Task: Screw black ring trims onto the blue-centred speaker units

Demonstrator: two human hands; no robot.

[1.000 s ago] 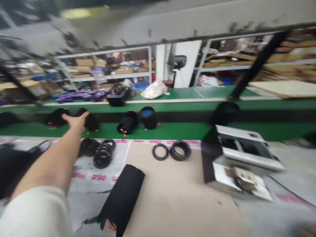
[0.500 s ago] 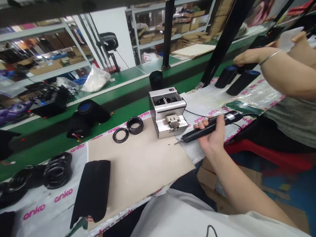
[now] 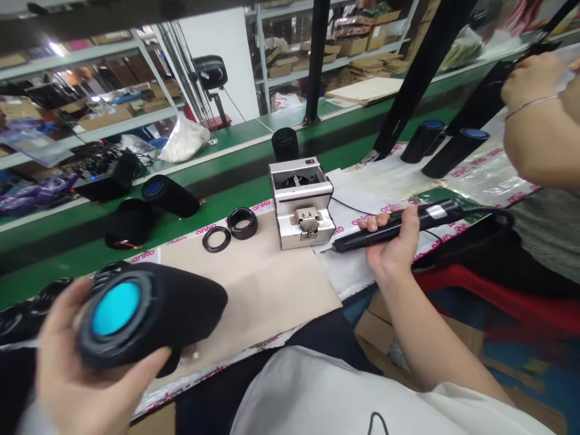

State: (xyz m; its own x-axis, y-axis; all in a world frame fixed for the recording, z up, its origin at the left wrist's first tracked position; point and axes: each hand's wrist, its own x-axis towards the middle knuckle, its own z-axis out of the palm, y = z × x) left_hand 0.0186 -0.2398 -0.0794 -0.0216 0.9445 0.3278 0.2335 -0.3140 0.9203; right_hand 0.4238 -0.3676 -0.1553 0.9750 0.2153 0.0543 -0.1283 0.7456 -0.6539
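My left hand (image 3: 90, 374) grips the end of a black cylindrical speaker (image 3: 181, 302) at the lower left; a bright blue disc shows on its near end. The speaker is tilted over the beige board (image 3: 276, 290). In my right hand (image 3: 394, 241) lies a black electric screwdriver (image 3: 435, 214), its fingers wrapped round the body and its tip pointing left beside the silver screw-feeder box (image 3: 304, 226). Two black rings, one thin (image 3: 216, 240) and one thick (image 3: 242, 224), rest left of that box.
Black cylinders (image 3: 170, 196) lie on the green belt (image 3: 244, 172). At the right, a person's hand (image 3: 534, 84) is near standing blue-topped cylinders (image 3: 422, 142). A dark post (image 3: 412, 84) rises behind the bench, and a red stool (image 3: 489, 296) is at the lower right.
My left hand has come into view at the lower left, holding a speaker. My right hand keeps the screwdriver in nearly the same place. The other person's hand has moved right.
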